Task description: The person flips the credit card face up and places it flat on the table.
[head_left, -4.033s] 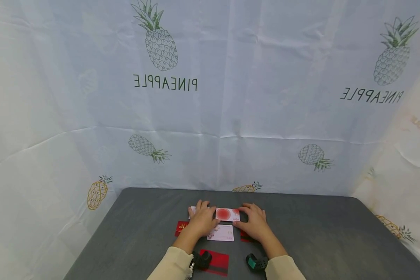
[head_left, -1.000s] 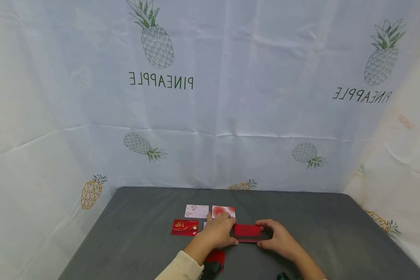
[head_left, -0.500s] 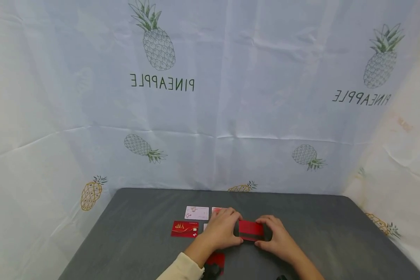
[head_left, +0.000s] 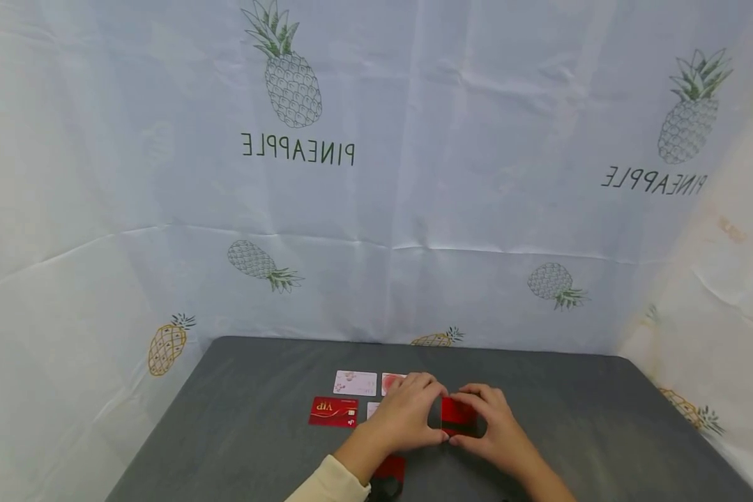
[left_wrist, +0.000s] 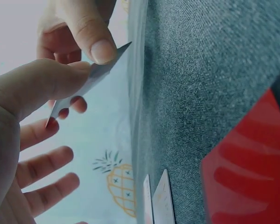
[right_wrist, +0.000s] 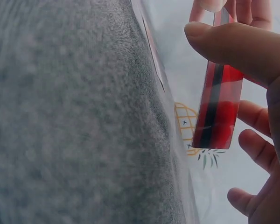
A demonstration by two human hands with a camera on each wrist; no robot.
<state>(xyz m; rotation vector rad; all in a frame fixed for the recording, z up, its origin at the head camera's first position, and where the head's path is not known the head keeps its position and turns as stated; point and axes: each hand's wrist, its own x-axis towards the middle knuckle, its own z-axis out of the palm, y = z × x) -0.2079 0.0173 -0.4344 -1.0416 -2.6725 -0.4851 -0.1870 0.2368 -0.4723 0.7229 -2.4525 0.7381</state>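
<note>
Both my hands hold a red plastic card (head_left: 457,411) with a dark stripe. Its surface tilts and stands clear of the grey table (left_wrist: 177,93) in the wrist views. My left hand (head_left: 408,417) pinches one end, its thumb (left_wrist: 51,84) on the near edge and its lower fingers spread. My right hand (head_left: 494,429) pinches the card too, with its thumb (right_wrist: 233,44) across the striped side (right_wrist: 219,107). In the head view the two thumbs nearly meet below the card.
Left of the hands lie a red VIP card (head_left: 333,411), a pale floral card (head_left: 355,383), and two cards partly hidden by the left hand: a red-circle card (head_left: 390,383) and a pale card (head_left: 371,410). Another red card (head_left: 392,465) lies nearer. A pineapple-print curtain (head_left: 376,195) stands behind.
Four seconds ago the hands were at the red-circle card. Since then they have moved to the red striped card, and over the last second the left hand has slid right, closer to the right hand.
</note>
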